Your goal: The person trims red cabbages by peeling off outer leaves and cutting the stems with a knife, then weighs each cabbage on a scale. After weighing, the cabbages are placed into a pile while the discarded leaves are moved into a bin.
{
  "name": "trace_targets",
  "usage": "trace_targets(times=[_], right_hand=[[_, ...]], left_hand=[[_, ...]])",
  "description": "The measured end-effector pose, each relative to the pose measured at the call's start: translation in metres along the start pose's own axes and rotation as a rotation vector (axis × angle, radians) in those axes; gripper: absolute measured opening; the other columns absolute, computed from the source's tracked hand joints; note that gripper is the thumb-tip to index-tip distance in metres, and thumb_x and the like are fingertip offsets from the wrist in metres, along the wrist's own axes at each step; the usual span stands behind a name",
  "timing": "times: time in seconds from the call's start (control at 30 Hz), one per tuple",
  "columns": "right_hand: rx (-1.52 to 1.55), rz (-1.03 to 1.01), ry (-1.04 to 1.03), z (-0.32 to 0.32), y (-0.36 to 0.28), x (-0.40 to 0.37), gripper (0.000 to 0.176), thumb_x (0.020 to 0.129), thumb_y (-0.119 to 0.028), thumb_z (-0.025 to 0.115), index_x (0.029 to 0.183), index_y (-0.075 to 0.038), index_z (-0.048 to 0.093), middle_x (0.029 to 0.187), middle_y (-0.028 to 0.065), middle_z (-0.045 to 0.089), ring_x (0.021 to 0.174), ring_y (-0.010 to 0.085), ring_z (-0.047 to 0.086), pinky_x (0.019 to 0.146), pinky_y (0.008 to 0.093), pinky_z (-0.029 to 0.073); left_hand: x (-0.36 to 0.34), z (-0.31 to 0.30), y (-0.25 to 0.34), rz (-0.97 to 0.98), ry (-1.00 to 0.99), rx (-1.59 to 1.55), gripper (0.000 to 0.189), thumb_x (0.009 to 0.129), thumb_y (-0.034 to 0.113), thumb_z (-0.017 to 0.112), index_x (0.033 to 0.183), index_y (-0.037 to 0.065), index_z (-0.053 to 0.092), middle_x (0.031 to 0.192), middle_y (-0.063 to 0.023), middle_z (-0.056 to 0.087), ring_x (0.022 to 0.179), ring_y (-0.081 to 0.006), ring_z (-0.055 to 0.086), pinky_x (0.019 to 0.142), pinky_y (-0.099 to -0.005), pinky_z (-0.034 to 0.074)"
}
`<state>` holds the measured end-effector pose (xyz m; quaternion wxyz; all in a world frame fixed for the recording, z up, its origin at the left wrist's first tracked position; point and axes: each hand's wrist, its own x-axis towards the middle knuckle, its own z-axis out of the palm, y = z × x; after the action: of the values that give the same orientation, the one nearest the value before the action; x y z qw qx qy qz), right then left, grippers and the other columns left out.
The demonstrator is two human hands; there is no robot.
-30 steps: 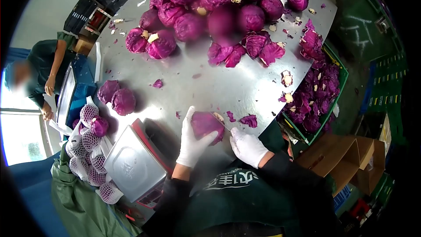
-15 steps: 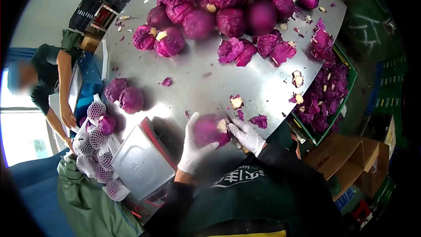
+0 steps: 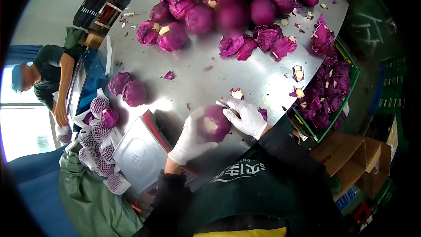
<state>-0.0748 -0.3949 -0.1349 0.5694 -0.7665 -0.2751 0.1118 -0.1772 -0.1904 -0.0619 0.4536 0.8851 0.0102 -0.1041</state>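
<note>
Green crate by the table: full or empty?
Looks full: in the green crate, cabbage leaves hide the floor and heap near the rim.

Held cabbage [image 3: 221, 125]: left side hidden by left hand [image 3: 190, 139], blurred there.
Right hand [image 3: 244, 116]: fingers curled, contents unclear.
Cabbage pile [image 3: 199, 19]: cut by top edge; one head [image 3: 231, 16] blurred, upper centre.
Apron lettering [image 3: 239, 172]: partly lost in folds, lower centre.
</note>
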Motion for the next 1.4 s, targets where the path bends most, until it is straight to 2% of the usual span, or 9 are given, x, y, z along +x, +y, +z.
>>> trace_targets(times=[0.13,0.3,0.43,0.6,1.0,1.2,1.27,1.3,1.4], right_hand=[[0.04,0.058,0.083,-0.006,-0.019,-0.003,0.026,0.098,-0.024,0.057,0.116,-0.005,0.063,0.106,0.0169,0.066,0.095,0.0366,0.065,0.084,0.0409,0.053],[-0.166,0.123,0.071,-0.02,-0.04,-0.044,0.026,0.098,-0.025,0.058,0.117,-0.007,0.062,0.104,0.014,0.064,0.093,0.0366,0.065,0.079,0.0425,0.053],[-0.236,0.064,0.138,-0.017,-0.04,-0.061,0.03,0.1,-0.023,0.054,0.126,-0.009,0.059,0.095,0.0141,0.067,0.086,0.0353,0.066,0.072,0.0427,0.054],[-0.49,0.076,-0.025,-0.018,-0.058,-0.072,0.057,0.1,-0.028,0.054,0.153,-0.017,0.038,0.081,0.0088,0.065,0.063,0.0282,0.065,0.054,0.0393,0.051],[-0.476,-0.082,0.126,0.005,-0.024,-0.051,0.051,0.094,-0.024,0.055,0.144,-0.014,0.049,0.077,0.0084,0.064,0.067,0.0278,0.065,0.055,0.0427,0.05],[-0.581,0.408,-0.086,-0.013,-0.071,-0.046,0.034,0.099,-0.021,0.046,0.132,-0.021,0.057,0.087,0.0099,0.069,0.073,0.0296,0.069,0.063,0.0414,0.054],[-0.42,0.338,0.058,-0.008,-0.042,-0.043,0.034,0.1,-0.022,0.046,0.132,-0.021,0.057,0.081,0.0114,0.068,0.07,0.0308,0.068,0.061,0.0415,0.054],[-0.439,0.31,0.028,-0.012,-0.044,-0.04,0.034,0.101,-0.023,0.044,0.132,-0.022,0.058,0.082,0.011,0.069,0.069,0.0314,0.068,0.061,0.0415,0.054],[-0.399,0.387,-0.09,-0.022,-0.052,-0.037,0.036,0.105,-0.032,0.035,0.121,-0.017,0.063,0.089,0.0189,0.07,0.078,0.036,0.068,0.07,0.0484,0.053]], left_hand=[[-0.002,0.026,0.031,-0.187,0.173,0.124,0.103,0.061,0.032,0.092,0.147,0.008,0.04,0.123,-0.0249,0.047,0.116,-0.0408,0.048,0.105,-0.0472,0.039],[-0.006,0.042,0.037,-0.076,0.33,0.65,0.1,0.064,0.037,0.09,0.145,0.006,0.04,0.126,-0.0253,0.045,0.121,-0.0449,0.041,0.098,-0.0544,0.04],[0.01,0.065,0.011,0.058,0.429,-0.023,0.092,0.062,0.033,0.092,0.133,0.001,0.043,0.128,-0.0222,0.047,0.119,-0.0396,0.047,0.099,-0.049,0.039],[0.014,0.064,0.019,0.056,0.365,0.168,0.099,0.065,0.027,0.092,0.138,-0.007,0.035,0.132,-0.0243,0.046,0.124,-0.0368,0.048,0.105,-0.0427,0.041],[0.013,0.072,0.015,0.029,0.398,0.195,0.1,0.068,0.028,0.087,0.141,-0.01,0.031,0.127,-0.0271,0.046,0.119,-0.0429,0.047,0.104,-0.0479,0.037],[0.02,0.077,0.014,0.043,0.366,0.177,0.103,0.066,0.026,0.086,0.146,-0.007,0.03,0.138,-0.0271,0.041,0.13,-0.0406,0.042,0.111,-0.0489,0.032],[0.016,0.09,0.011,0.074,0.477,0.329,0.102,0.066,0.018,0.086,0.147,-0.004,0.029,0.14,-0.0244,0.041,0.132,-0.0382,0.042,0.113,-0.0485,0.031],[0.026,0.086,0.013,0.025,0.346,0.054,0.071,0.076,0.004,0.08,0.14,0.006,0.048,0.13,-0.0111,0.056,0.117,-0.0233,0.058,0.098,-0.0349,0.05],[0.016,0.083,0.018,0.159,0.383,0.198,0.072,0.074,0.005,0.082,0.138,0.003,0.048,0.125,-0.0132,0.056,0.11,-0.0235,0.059,0.095,-0.0355,0.05]])
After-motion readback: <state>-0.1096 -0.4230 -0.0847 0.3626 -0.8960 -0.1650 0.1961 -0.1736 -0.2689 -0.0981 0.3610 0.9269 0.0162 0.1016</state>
